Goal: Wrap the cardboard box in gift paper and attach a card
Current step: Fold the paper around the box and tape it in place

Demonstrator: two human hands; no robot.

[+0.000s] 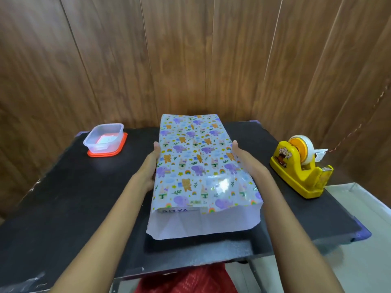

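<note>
On the black table (74, 197) the cardboard box (179, 210) lies lengthwise at the centre, sleeved in gift paper (194, 157) printed with elephants, bears and rainbows. The paper's near end stands open, its white inside showing and a strip of the box's printed face visible in the mouth. The left hand (151, 163) lies flat against the left side of the wrapped box, thumb straight along the top edge. The right hand (243, 159) mirrors it on the right side. Both hands' fingers are mostly hidden by the paper. A yellow tape dispenser (300, 168) sits well to the right. A clear plastic container (104, 138) rests on an orange lid (110, 152) at the far left.
</note>
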